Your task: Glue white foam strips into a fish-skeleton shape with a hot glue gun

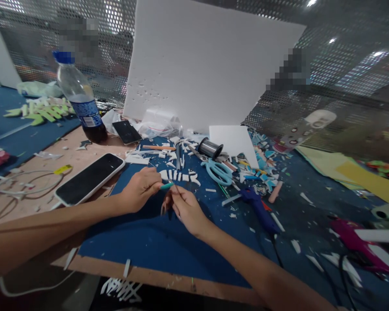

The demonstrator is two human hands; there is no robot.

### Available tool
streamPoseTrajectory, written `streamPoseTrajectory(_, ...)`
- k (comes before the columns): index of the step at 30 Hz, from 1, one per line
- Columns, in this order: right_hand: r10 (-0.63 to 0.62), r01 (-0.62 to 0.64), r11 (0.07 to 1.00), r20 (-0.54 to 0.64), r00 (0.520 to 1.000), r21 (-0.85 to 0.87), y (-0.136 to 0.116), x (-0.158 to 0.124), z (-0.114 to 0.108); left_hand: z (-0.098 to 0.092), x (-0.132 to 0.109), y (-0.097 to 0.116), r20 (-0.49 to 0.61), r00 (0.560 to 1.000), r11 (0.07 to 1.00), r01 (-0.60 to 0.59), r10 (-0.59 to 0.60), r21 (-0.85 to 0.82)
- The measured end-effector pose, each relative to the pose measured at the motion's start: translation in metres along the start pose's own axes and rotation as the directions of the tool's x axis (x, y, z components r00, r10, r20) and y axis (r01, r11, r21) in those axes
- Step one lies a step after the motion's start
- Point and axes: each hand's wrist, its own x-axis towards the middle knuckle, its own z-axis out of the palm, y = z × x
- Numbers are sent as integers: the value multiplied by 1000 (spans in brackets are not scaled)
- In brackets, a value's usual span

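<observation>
My left hand (144, 188) is closed, pinching a small pointed teal piece (166, 186) that sticks out from the fingertips to the right. Close beside it, my right hand (188, 211) is curled round a thin metal tool (176, 187), whose end meets the tip of the teal piece. Most of that tool is covered by the fingers, so I cannot tell its exact kind. Both hands are over a blue cutting mat (142, 246). Just beyond them lies a row of small white foam pieces (178, 175).
Blue-handled scissors (218, 172), a wire spool (210, 148) and foam scraps lie beyond my hands. A blue glue gun (259, 209) is at the right, a magenta one (363, 246) farther right. Left are a phone (90, 179) and a bottle (81, 99). A white foam board (207, 60) stands behind.
</observation>
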Motion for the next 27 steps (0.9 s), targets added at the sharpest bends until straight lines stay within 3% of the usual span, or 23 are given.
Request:
streamPoseTrajectory(8,-65,63,997,74,995,36,0,0,-3,4,-4,-1,-23,997,997,-78,78,-2)
streamPoseTrajectory(13,-82,82,996,-5,997,-40,-4,-1,-4,0,-3,0,-145,989,999,-42,41,0)
streamPoseTrajectory(16,-70,65,996,-76,995,-59,-7,-2,-5,-3,-3,1,-139,990,998,-3,11,58)
streamPoseTrajectory(18,-73,67,996,-122,990,-55,-8,-3,-7,-6,-2,0,-84,996,971,10,11,238)
streamPoseTrajectory(22,-100,85,994,-228,969,-76,-10,-6,-10,-8,-1,0,153,988,788,-92,-3,608)
streamPoseTrajectory(24,-107,86,992,-261,960,-91,-10,-7,-10,-6,-1,1,266,963,756,-147,-38,638)
streamPoseTrajectory(27,-105,81,992,-266,958,-101,-10,-8,-10,-3,-1,2,342,937,760,-170,-73,627)
